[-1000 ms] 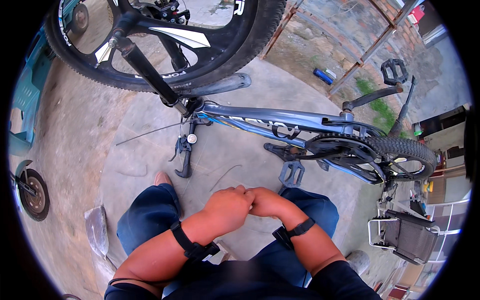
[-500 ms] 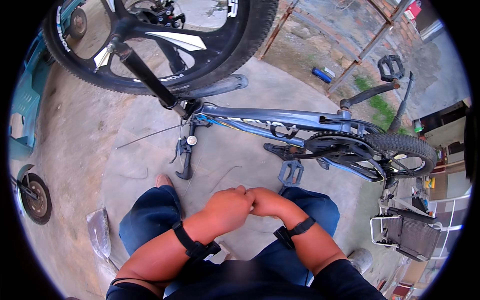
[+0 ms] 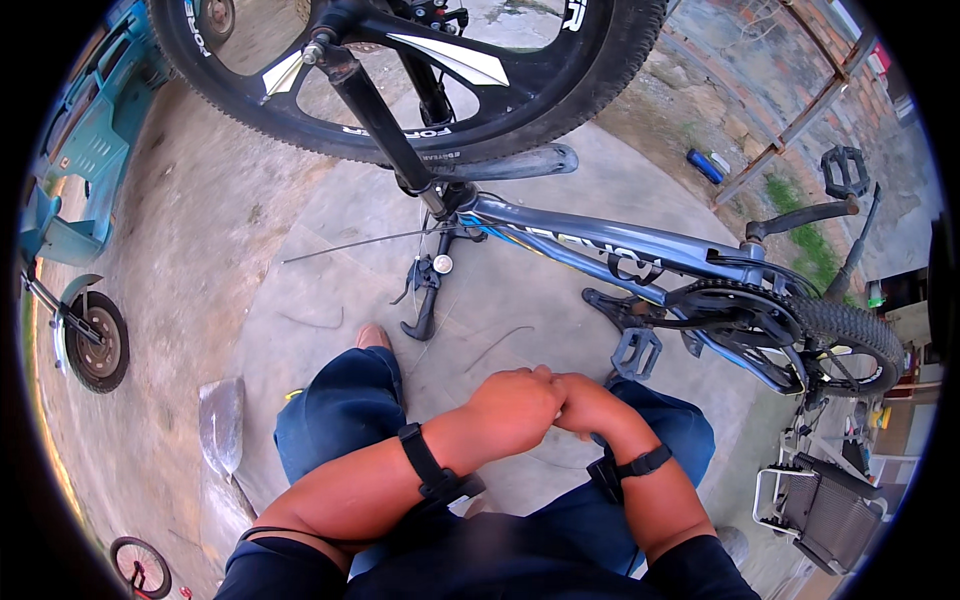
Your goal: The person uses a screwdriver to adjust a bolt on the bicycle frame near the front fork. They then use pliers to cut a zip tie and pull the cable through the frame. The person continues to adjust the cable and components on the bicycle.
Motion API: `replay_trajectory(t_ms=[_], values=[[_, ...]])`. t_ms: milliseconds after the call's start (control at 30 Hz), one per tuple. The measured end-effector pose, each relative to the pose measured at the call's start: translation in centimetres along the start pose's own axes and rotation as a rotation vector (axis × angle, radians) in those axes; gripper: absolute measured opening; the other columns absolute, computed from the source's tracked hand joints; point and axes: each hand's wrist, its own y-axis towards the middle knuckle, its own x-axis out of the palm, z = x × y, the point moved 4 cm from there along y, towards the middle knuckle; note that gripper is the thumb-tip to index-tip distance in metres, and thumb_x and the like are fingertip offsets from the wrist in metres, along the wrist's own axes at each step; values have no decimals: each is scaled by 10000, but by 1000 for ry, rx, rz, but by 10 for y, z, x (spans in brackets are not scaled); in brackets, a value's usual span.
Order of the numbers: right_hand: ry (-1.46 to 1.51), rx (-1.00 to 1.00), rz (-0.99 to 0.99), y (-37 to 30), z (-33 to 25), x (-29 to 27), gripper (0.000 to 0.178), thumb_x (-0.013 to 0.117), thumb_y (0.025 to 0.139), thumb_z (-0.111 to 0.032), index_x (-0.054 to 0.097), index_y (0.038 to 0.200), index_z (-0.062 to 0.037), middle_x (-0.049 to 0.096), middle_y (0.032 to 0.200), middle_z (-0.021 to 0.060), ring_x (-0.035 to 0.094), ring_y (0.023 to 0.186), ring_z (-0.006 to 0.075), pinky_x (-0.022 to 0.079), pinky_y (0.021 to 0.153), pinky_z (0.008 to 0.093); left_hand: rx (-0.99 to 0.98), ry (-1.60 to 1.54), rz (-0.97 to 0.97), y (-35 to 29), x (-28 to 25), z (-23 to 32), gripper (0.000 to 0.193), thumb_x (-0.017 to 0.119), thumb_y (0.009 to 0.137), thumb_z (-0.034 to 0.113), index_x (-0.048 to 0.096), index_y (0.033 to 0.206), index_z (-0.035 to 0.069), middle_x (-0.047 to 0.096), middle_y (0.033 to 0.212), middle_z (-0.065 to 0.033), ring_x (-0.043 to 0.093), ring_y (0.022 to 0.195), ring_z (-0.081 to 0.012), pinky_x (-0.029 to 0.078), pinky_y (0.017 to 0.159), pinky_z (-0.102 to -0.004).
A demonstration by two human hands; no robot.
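My left hand [image 3: 512,408] and my right hand [image 3: 587,402] meet over the gap between my knees. Both have curled fingers pressed together, and whatever they may hold is hidden. Just beyond them a blue-grey bicycle [image 3: 620,235] stands upside down on the concrete. Its front wheel [image 3: 625,80], with black spokes and white accents, rises at the top left. The handlebar grip [image 3: 418,327] rests near the ground beside my left shoe [image 3: 374,337]. A pedal [image 3: 636,353] hangs close to my right knee, and the chainring [image 3: 735,312] sits right of it. Neither hand touches the bicycle.
At the left are a teal vehicle [image 3: 95,150], a wheel with a fender [image 3: 98,345] and a shovel blade [image 3: 221,425]. A dark folding chair [image 3: 830,510] stands at the lower right. Beyond the bicycle are a blue cylinder [image 3: 705,166] and a rusty metal frame [image 3: 790,130].
The whole view has shifted, so the bicycle and my hands appear farther right. My hands stay together in the same pose. A small red-rimmed wheel now shows at the lower left.
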Motion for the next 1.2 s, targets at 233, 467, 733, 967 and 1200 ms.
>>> replay_trajectory(t_ms=[233,467,733,967,1200], values=[[50,-13,-2,-1,-7,-3,146,716,708,-132,686,832,-61,672,849,182,622,818,397,496,704,414,1,-7,32,1,4,-1,184,625,844,190,611,966,54,619,907,-134,629,872,-340,513,708,-447],[20,38,-14,0,-7,-3,153,713,697,-133,687,826,-56,670,846,192,620,819,409,497,707,425,-6,5,30,1,7,-2,177,629,836,185,608,953,54,613,894,-133,627,859,-342,513,702,-445],[8,64,-2,-1,-8,-4,159,706,697,-140,682,825,-48,669,862,199,617,840,419,498,715,438,-18,8,13,2,7,-1,193,624,840,181,615,975,44,620,908,-137,628,865,-344,512,704,-449],[2,43,-5,-2,-7,-4,146,703,693,-137,681,810,-53,669,864,195,614,841,424,499,717,439,-15,13,5,2,7,-1,192,622,840,176,616,975,40,626,921,-142,630,871,-349,511,706,-451],[-10,54,-17,-2,-7,-3,169,706,703,-145,689,841,-49,675,883,189,619,859,419,501,735,443,-24,12,-6,3,9,-2,183,633,831,174,615,961,46,628,933,-137,630,879,-347,513,714,-449]])
